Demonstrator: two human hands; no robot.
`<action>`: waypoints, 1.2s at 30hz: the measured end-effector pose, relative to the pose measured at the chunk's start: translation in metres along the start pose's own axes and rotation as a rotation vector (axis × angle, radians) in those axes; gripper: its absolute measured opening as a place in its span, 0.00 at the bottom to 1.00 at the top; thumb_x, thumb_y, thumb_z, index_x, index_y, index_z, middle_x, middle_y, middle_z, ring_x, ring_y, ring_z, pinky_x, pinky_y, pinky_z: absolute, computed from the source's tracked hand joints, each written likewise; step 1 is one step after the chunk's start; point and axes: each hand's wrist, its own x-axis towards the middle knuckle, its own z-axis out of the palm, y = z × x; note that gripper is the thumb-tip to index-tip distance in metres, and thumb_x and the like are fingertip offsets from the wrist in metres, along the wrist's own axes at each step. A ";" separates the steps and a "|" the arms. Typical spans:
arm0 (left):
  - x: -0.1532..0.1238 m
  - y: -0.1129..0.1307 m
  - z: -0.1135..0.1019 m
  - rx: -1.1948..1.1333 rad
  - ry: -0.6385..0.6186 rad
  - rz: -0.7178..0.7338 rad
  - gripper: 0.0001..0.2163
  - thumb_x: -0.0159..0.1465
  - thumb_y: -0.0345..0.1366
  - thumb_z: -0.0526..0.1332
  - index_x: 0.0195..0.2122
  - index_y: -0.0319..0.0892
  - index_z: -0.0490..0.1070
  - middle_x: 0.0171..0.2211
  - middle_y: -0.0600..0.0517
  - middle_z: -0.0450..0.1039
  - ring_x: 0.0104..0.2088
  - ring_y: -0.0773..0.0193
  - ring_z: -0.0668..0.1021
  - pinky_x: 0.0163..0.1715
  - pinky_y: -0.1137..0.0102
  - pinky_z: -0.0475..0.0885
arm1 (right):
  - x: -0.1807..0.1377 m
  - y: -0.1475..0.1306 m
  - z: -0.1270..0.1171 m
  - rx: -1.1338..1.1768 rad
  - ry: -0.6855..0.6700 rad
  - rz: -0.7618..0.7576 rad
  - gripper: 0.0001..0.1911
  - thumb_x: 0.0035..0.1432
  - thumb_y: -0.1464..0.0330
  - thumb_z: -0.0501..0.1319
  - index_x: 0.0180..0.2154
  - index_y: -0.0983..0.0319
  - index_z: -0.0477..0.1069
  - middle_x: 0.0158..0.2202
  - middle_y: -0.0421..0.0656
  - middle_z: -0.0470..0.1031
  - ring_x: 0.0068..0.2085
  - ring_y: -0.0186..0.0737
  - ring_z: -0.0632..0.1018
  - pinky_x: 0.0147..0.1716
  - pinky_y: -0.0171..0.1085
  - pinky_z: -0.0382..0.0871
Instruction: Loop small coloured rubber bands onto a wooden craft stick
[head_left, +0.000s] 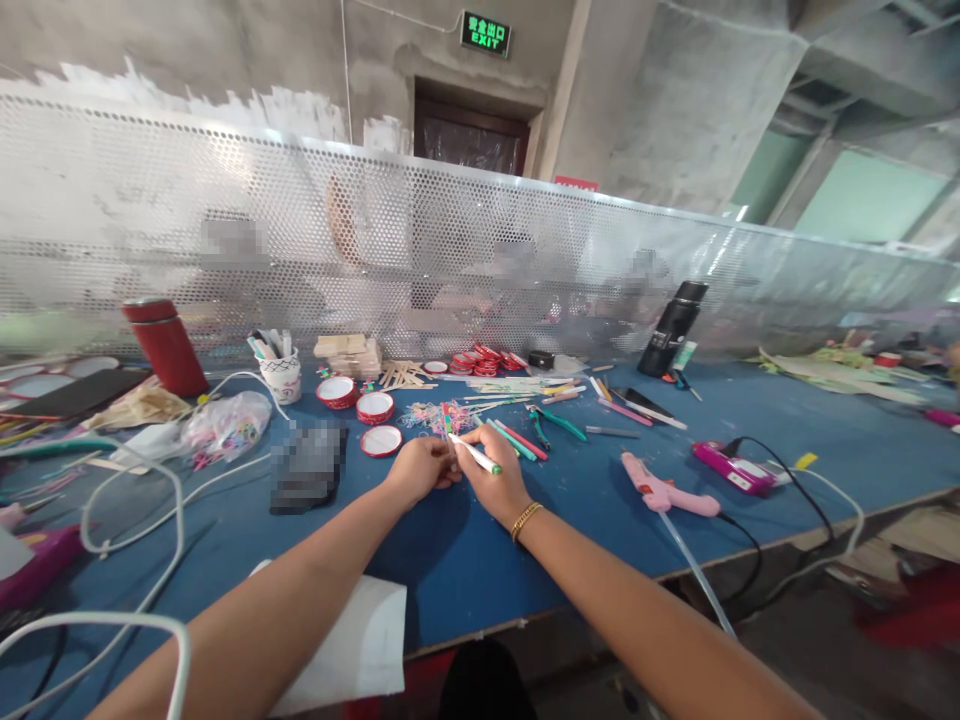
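My right hand (pixel 495 480), with a gold bracelet at the wrist, is closed around a white marker pen (pixel 480 456) with a green end, its tip pointing away from me. Close beside it, my left hand (pixel 422 468) pinches a small narrow stick (pixel 448 415) that shows red and green colouring. The pen's tip is at or very near this stick; whether they touch I cannot tell. Just beyond my fingers lies a heap of thin pastel strands (pixel 420 415). Several coloured markers (pixel 523 440) rest right of my right hand, by green-handled pliers (pixel 559 424).
Red-rimmed round lids (pixel 382 441) and wooden sticks (pixel 405 375) lie behind my hands. A pen cup (pixel 280 380), red flask (pixel 166 345) and phone (pixel 307 468) are leftward. Rightward lie a pink glue gun (pixel 664 490) with cable and a black bottle (pixel 673 330). Perforated metal screen (pixel 450 270) borders the back.
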 end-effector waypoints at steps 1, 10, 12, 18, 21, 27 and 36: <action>0.000 0.000 0.000 -0.005 -0.003 0.002 0.11 0.51 0.39 0.69 0.23 0.38 0.71 0.22 0.51 0.75 0.24 0.65 0.79 0.23 0.76 0.71 | 0.000 -0.001 0.000 0.000 0.001 0.003 0.06 0.61 0.65 0.57 0.33 0.59 0.69 0.31 0.42 0.74 0.35 0.40 0.74 0.36 0.37 0.67; -0.001 0.002 0.000 -0.040 -0.014 -0.010 0.11 0.51 0.38 0.69 0.24 0.37 0.71 0.22 0.50 0.75 0.24 0.67 0.79 0.23 0.77 0.70 | 0.002 0.001 0.000 -0.028 0.032 0.048 0.05 0.60 0.66 0.58 0.32 0.59 0.69 0.31 0.41 0.74 0.34 0.40 0.74 0.35 0.36 0.66; -0.001 0.003 -0.001 -0.046 -0.019 -0.013 0.11 0.51 0.38 0.69 0.24 0.36 0.71 0.23 0.50 0.75 0.24 0.67 0.79 0.23 0.77 0.70 | 0.003 0.002 0.000 -0.029 0.051 0.078 0.06 0.60 0.66 0.58 0.31 0.59 0.68 0.30 0.41 0.73 0.33 0.39 0.74 0.34 0.36 0.65; -0.001 0.003 -0.001 -0.025 0.008 -0.036 0.08 0.54 0.36 0.68 0.28 0.37 0.72 0.25 0.50 0.77 0.24 0.66 0.79 0.23 0.76 0.70 | 0.003 0.003 0.001 -0.006 0.053 0.083 0.06 0.60 0.66 0.58 0.31 0.59 0.68 0.30 0.41 0.74 0.33 0.39 0.74 0.34 0.36 0.65; -0.004 0.004 -0.002 -0.021 -0.024 -0.030 0.10 0.54 0.37 0.69 0.26 0.37 0.72 0.24 0.50 0.77 0.24 0.67 0.79 0.23 0.76 0.70 | 0.001 0.005 0.001 -0.005 0.044 0.073 0.06 0.61 0.65 0.57 0.32 0.59 0.68 0.30 0.41 0.73 0.34 0.40 0.74 0.34 0.36 0.65; -0.007 0.005 -0.004 0.018 -0.049 -0.022 0.14 0.52 0.42 0.70 0.24 0.37 0.70 0.22 0.51 0.76 0.23 0.69 0.77 0.25 0.76 0.70 | -0.001 0.008 0.001 0.002 0.070 0.042 0.07 0.61 0.64 0.58 0.32 0.60 0.67 0.30 0.42 0.72 0.33 0.40 0.73 0.34 0.37 0.65; -0.005 0.007 -0.005 0.061 -0.057 -0.016 0.14 0.49 0.41 0.72 0.25 0.37 0.70 0.24 0.51 0.77 0.24 0.67 0.78 0.25 0.76 0.71 | 0.001 0.012 0.002 -0.004 0.103 0.005 0.06 0.60 0.65 0.57 0.31 0.60 0.67 0.30 0.42 0.73 0.33 0.40 0.73 0.34 0.37 0.65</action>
